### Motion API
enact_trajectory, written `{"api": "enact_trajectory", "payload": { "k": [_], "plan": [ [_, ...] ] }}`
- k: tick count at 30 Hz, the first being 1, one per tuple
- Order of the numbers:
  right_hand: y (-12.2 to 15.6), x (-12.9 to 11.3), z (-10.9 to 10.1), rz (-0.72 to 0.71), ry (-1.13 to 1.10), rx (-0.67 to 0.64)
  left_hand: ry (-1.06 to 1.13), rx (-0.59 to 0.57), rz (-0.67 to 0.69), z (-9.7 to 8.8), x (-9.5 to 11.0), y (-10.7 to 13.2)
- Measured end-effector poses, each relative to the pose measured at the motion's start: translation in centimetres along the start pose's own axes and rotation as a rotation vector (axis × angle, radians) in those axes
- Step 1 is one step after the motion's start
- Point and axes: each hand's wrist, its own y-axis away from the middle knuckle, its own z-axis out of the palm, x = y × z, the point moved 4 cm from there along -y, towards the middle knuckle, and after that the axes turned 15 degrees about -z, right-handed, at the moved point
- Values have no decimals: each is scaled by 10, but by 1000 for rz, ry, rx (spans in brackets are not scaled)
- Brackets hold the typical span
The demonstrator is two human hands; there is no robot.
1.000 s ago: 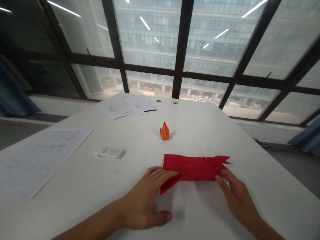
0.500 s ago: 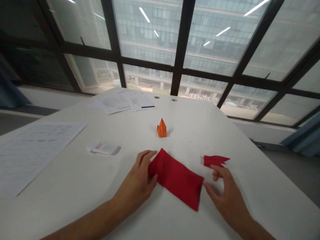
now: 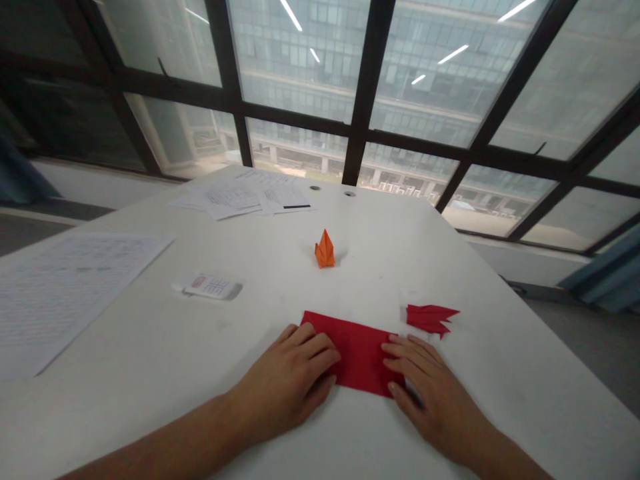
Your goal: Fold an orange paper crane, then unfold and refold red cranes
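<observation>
A folded red sheet of paper (image 3: 361,353) lies on the table in front of me as a long rectangle, with its long edges running nearly left to right. Over its left end curls my left hand (image 3: 295,373), fingers on top and thumb at the near edge. My right hand (image 3: 430,387) rests on the right end with its fingers spread, the thumb by the near corner. Just beyond the right hand lies a smaller folded red paper piece (image 3: 430,319) with pointed ends. An orange origami figure (image 3: 325,250) stands farther back.
Printed sheets (image 3: 75,287) lie at the left, and more papers (image 3: 235,200) are at the back of the white table (image 3: 380,233). A small white printed packet (image 3: 213,287) sits left of the orange figure. Dark-framed windows (image 3: 420,137) rise behind the table.
The red sheet has turned from a slant to nearly level and now lies flatter. My left hand has come over its left end; my right hand has moved in onto its right end.
</observation>
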Motion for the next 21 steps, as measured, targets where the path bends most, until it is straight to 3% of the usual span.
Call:
{"api": "enact_trajectory", "payload": {
  "k": [13, 21],
  "plan": [
    [2, 4, 2, -9, -50, 47, -33, -7, 11, 9, -8, 3],
    [2, -4, -1, -52, -45, 11, 37, 92, -73, 5, -7, 2]
  ]
}}
